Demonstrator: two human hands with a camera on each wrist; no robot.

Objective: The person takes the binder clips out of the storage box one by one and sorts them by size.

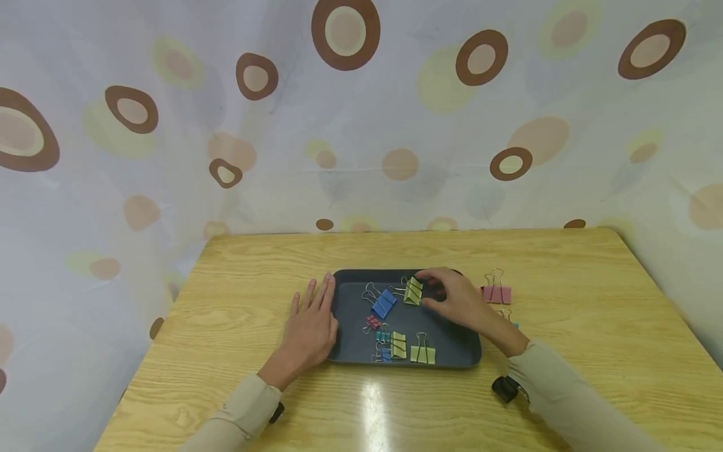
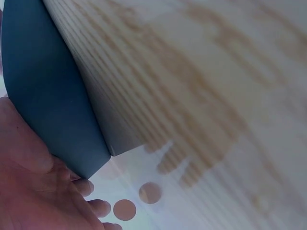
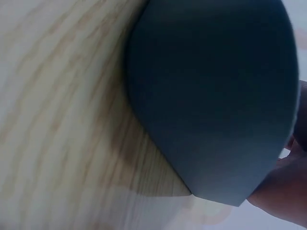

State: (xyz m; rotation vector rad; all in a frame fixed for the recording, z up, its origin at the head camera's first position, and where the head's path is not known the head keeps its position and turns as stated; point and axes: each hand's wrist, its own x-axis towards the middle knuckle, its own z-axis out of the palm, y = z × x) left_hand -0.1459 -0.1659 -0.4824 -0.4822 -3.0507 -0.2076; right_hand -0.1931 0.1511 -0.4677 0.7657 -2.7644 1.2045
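My right hand reaches over the right side of a dark grey tray. Its thumb and index finger are at opposite ends of a yellow-green binder clip, seemingly pinching it. Left of that clip lies a blue binder clip, with a small red binder clip below it. My left hand rests against the tray's left edge, fingers straight. In the left wrist view the hand is beside the tray's outer wall. The tray wall hides most of the right hand in its wrist view.
Nearer the tray's front are a teal clip, a small blue clip and two yellow-green clips, one upright. Right of the tray, a pink binder clip lies on the wooden table. A patterned cloth hangs behind.
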